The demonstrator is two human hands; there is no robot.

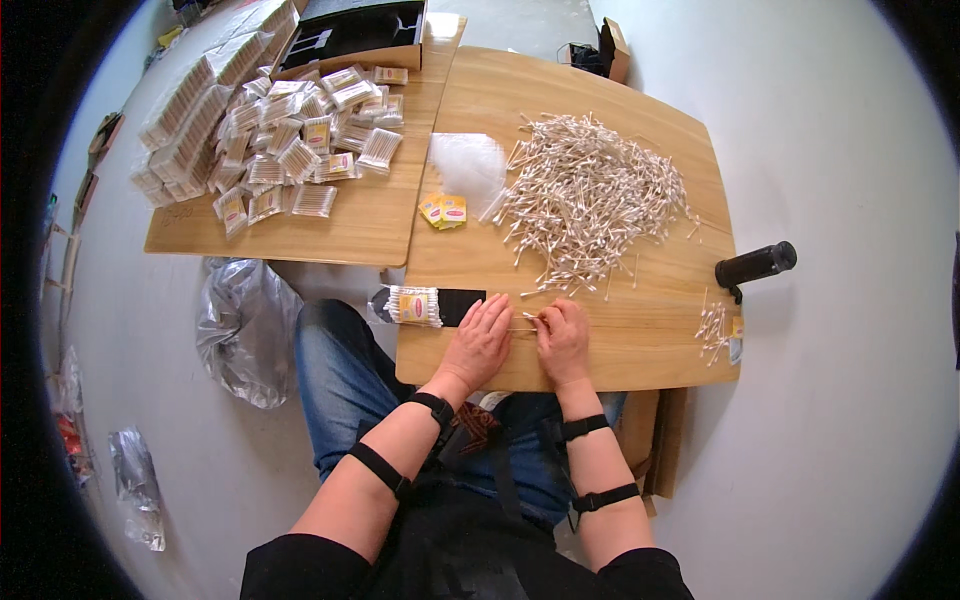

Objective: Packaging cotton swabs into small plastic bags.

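My left hand (480, 338) lies with its fingers stretched out over the right end of a black strip (457, 306) near the table's front edge. On the strip's left part, a row of cotton swabs (432, 308) with a yellow and red card (412, 306) on top sits partly in a clear bag (378, 304). Just to the right, my right hand (564, 338) is closed, thumb and finger pinching a cotton swab (529, 316). Thin sticks show in the gap between my hands. A big heap of loose cotton swabs (595, 200) lies beyond them.
Clear empty bags (468, 165) and yellow cards (443, 210) lie left of the heap. Filled swab packs (300, 140) and stacked packs (185, 125) cover the left table. At the right edge are a black cylinder (755, 265) and some scattered swabs (712, 330).
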